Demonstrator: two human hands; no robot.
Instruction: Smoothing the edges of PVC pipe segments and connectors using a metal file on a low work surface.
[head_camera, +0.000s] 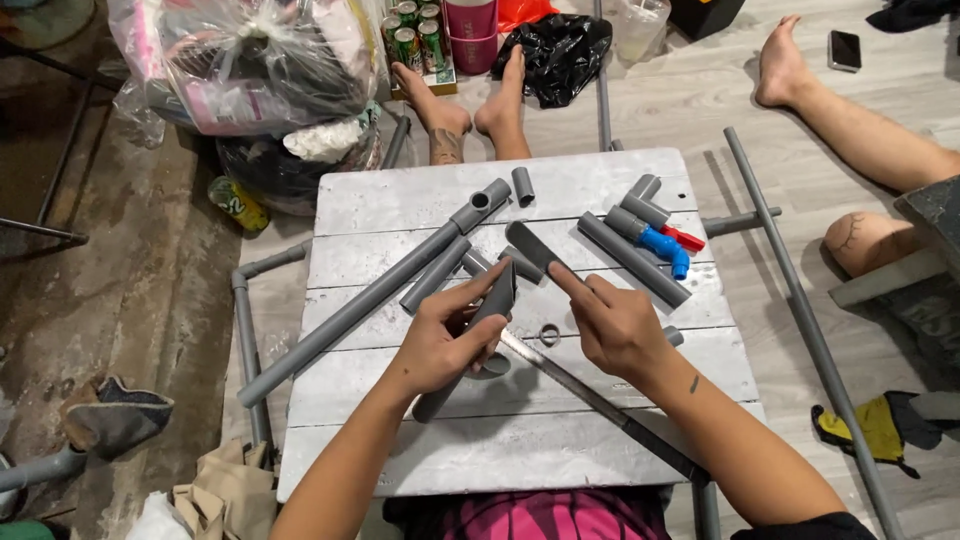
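Grey pipe (470, 335) in left hand (440, 340)

A board table (520, 430) fills the middle. On it, a long pipe (340, 320) runs from the near left to a tee fitting (482, 205) at the far middle. A valve (665, 245) lies at the far right, with a shorter pipe (632, 260) just beside it. The left hand (440, 340) holds a pipe piece (480, 325) near the middle, the right hand (612, 325) to its right. A small ring (549, 334) lies between them. A saw (600, 400) runs to the near right edge.
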